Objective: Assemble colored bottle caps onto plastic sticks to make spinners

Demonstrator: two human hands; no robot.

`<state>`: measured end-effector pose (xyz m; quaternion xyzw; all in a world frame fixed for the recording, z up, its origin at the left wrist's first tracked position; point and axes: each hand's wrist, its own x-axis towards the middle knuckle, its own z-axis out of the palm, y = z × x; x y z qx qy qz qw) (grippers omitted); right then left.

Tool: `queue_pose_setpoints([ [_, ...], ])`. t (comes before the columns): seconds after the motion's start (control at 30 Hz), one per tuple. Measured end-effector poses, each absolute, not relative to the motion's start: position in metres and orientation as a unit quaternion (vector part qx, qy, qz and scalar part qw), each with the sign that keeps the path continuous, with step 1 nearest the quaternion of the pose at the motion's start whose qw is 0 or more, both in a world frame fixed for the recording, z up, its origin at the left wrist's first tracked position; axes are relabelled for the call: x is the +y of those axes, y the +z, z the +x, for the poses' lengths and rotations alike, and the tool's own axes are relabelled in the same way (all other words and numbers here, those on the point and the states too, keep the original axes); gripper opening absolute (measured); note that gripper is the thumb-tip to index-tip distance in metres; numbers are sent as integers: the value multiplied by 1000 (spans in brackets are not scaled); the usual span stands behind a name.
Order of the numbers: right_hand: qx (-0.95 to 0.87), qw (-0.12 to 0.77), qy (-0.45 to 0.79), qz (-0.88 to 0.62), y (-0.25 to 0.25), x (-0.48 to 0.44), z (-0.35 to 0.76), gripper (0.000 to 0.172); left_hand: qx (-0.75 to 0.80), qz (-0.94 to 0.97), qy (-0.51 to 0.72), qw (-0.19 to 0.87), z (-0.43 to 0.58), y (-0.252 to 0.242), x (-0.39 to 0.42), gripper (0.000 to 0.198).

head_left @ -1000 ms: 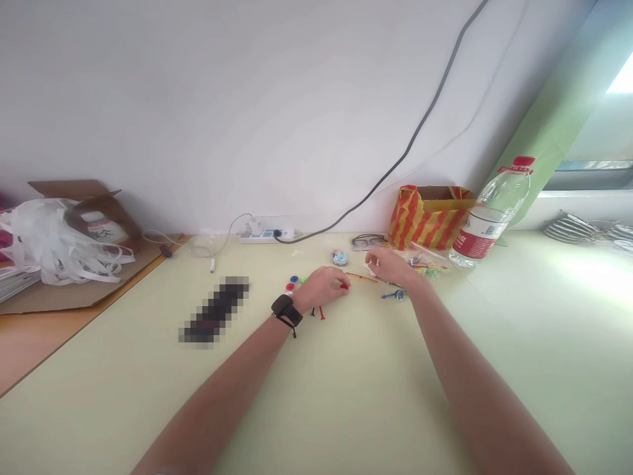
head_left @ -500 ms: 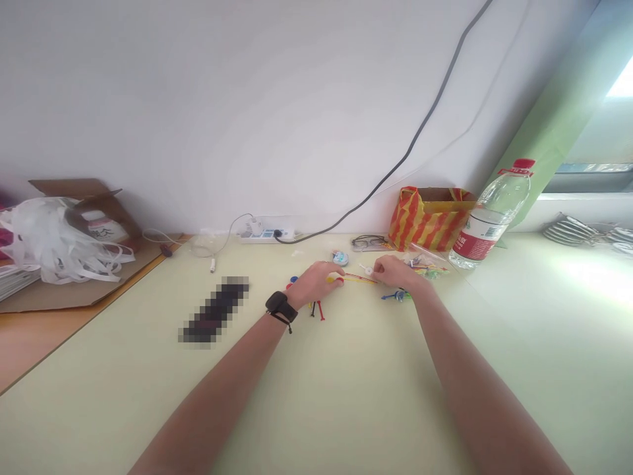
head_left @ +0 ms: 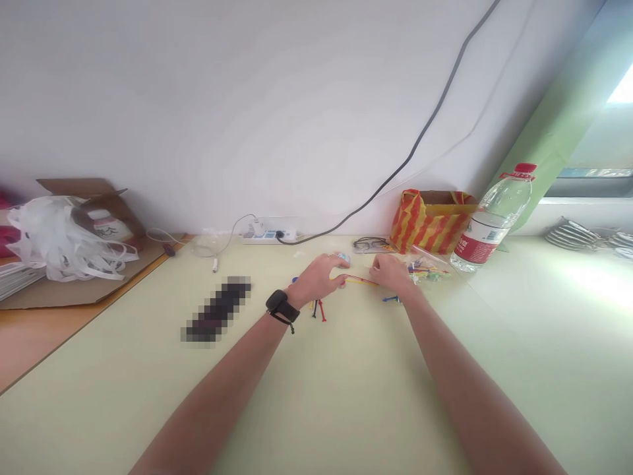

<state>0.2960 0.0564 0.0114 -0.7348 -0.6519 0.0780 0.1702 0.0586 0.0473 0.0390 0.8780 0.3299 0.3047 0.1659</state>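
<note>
My left hand (head_left: 319, 280) is palm down, thumb and forefinger apart, with the thumb at the left end of a thin yellow and red strip (head_left: 361, 279). A small red piece shows partly under its fingertips. At the strip's right end, my right hand (head_left: 388, 272) has its fingers pinched together; what they hold is hidden. Thin red and black plastic sticks (head_left: 323, 311) lie below my left hand. A blue arrow-shaped piece (head_left: 390, 299) lies beside my right wrist. Behind my left fingers sits a small round light-blue item (head_left: 343, 260), partly covered.
A clear bag of colourful small pieces (head_left: 428, 270) lies right of my right hand. Behind stand a red-and-yellow striped bag (head_left: 430, 221) and a water bottle (head_left: 487, 224). Glasses (head_left: 370, 244) and a power strip (head_left: 270, 235) lie by the wall. A cardboard box (head_left: 96, 191) is far left.
My right hand has shifted slightly left, and the white round piece at its fingertips has gone out of sight. My left hand has moved slightly right, covering more of the round light-blue item.
</note>
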Motion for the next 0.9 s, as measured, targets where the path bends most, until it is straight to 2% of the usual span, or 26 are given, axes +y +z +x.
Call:
queue_pose_setpoints([
  [0.07,-628,196,68,-750,22,55,301,8,326,876,318,161,59,43,46,26],
  [0.13,-610,257,86,-745,38,51,306,11,316,872,333,171,61,47,44,30],
  [0.23,-619,367,196,-666,64,40,303,24,297,861,358,205,65,54,39,36],
  [0.33,-649,414,309,-558,81,28,288,38,289,847,384,229,70,64,32,43],
  [0.4,-653,437,354,-507,88,22,277,43,284,836,407,235,72,70,27,37],
  [0.5,-663,440,402,-453,93,17,268,40,275,821,440,240,72,78,24,23],
  [0.67,-646,466,456,-397,96,15,271,29,264,823,452,221,69,84,25,20],
  [0.77,-630,471,463,-408,95,18,273,36,266,827,455,199,68,84,26,15],
  [0.83,-632,451,465,-425,93,19,272,35,262,830,453,195,68,83,27,17],
  [0.9,-641,431,473,-424,93,19,272,25,254,836,445,195,67,81,27,23],
])
